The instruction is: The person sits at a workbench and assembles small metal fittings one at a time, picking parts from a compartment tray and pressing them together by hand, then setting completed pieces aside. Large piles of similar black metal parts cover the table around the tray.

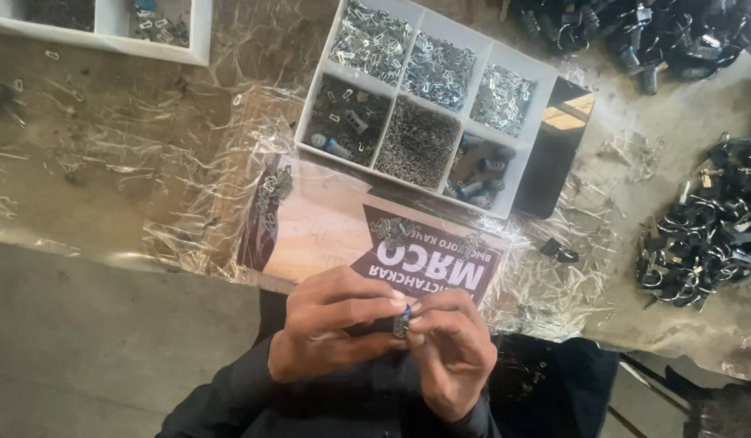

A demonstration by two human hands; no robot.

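Head view looked down on a plastic-covered surface [108, 186], white compartment tray [428, 97] of small metal parts, printed cardboard sheet [327, 227], left hand [331, 332] and right hand [448, 353] close together, fingers pinched shut on a small metal part [402, 323], possibly blue-tipped.

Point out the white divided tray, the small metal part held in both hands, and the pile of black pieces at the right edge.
White divided tray [545, 81]: head view, right rim.
Small metal part [401, 324]: head view, middle.
Pile of black pieces [708, 235]: head view, centre.
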